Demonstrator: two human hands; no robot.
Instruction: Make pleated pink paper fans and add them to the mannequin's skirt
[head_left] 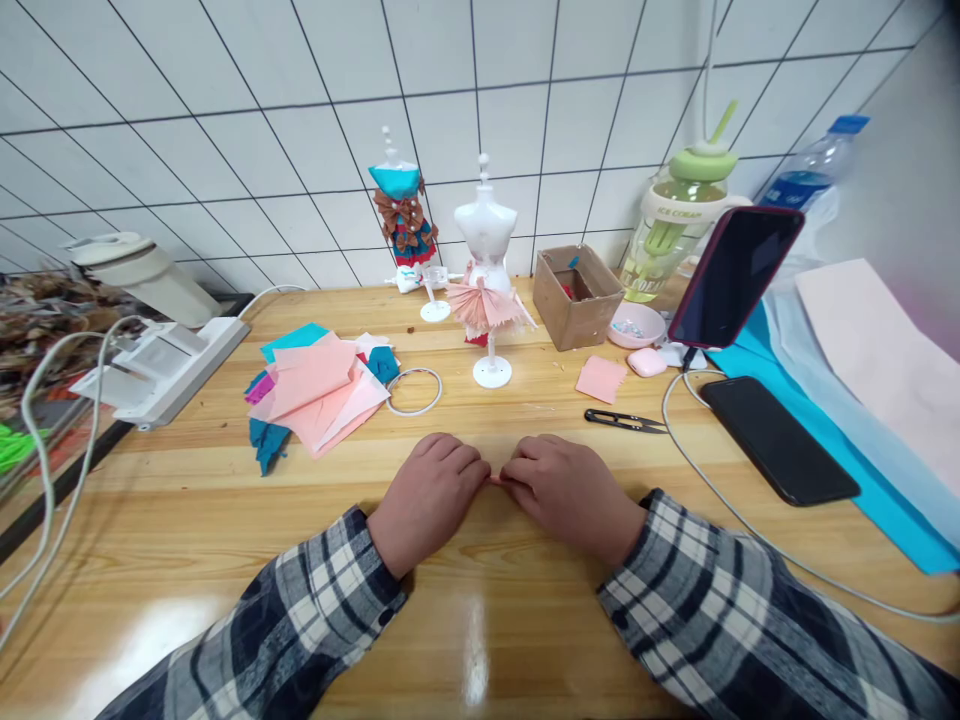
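Note:
Low over the wooden table, my left hand (433, 492) and my right hand (564, 492) are close together, fingers curled and pinching. Between them shows a short bit of pink crepe paper (496, 481); the rest of it is hidden by my fingers. Straight ahead stands a small white mannequin (487, 228) wearing a pleated pink paper skirt (484, 306). Thread snips (624, 421) lie beyond my right hand, and a pink paper square (601, 378) sits behind them. To the left is a loose pile of pink and blue paper (315, 388).
A second mannequin (405, 215) in a blue and brown dress stands by the tiled wall. Nearby are a cardboard box (576, 298), a white ring (415, 392) and a drink bottle (675, 225). At right lie a black phone (778, 440) and a cable (720, 492); a power strip (169, 370) is at left.

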